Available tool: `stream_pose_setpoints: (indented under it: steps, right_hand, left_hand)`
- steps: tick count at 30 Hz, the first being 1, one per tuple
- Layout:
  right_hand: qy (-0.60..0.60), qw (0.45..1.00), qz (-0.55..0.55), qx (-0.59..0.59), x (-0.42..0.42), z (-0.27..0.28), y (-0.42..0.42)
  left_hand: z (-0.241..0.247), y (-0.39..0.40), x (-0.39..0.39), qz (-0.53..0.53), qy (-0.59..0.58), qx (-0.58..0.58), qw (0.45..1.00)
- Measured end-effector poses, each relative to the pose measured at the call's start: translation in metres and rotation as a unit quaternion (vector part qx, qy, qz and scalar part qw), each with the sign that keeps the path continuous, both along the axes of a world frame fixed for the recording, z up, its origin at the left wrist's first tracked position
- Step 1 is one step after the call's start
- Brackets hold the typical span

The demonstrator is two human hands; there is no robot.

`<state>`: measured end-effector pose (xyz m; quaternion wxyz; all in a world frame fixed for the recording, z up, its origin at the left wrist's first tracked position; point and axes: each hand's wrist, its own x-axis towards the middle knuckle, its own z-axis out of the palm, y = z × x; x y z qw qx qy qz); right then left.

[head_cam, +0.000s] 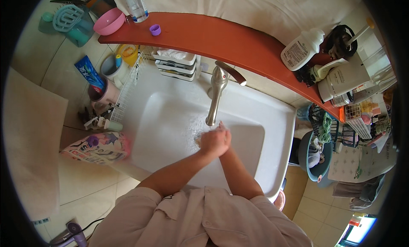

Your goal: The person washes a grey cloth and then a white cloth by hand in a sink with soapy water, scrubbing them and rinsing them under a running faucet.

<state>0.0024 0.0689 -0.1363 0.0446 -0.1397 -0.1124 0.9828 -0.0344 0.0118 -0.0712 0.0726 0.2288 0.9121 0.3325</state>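
Both of my hands are pressed together over a white washbasin, just below the spout of a metal faucet. My left hand lies on top and covers much of my right hand, so which fingers belong to which is hard to tell. No object shows between them. Splashing water spreads in the basin beside the hands, around the drain. The faucet's lever points to the upper right.
Above the basin runs a red shelf with a pink bowl, a purple cap and a white pump bottle. Cups and a toothpaste tube stand left, over a refill pouch. A blue-green basket hangs right.
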Motion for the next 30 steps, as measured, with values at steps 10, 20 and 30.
stream_pose_setpoints:
  steps: [10,20,30]
  right_hand:
    - [0.013,0.972,0.199,0.121,0.005,0.052,0.039]
    - [-0.128,0.986,0.055,0.087,0.005,0.015,0.036]
    - [-0.195,0.981,0.001,0.016,-0.001,0.011,-0.012]
  left_hand:
    - [-0.018,-0.026,-0.063,0.022,-0.625,0.418,0.658]
    - [-0.025,-0.05,-0.059,0.123,-0.425,0.464,0.768]
    - [-0.006,-0.009,-0.009,-0.045,0.073,0.011,0.996]
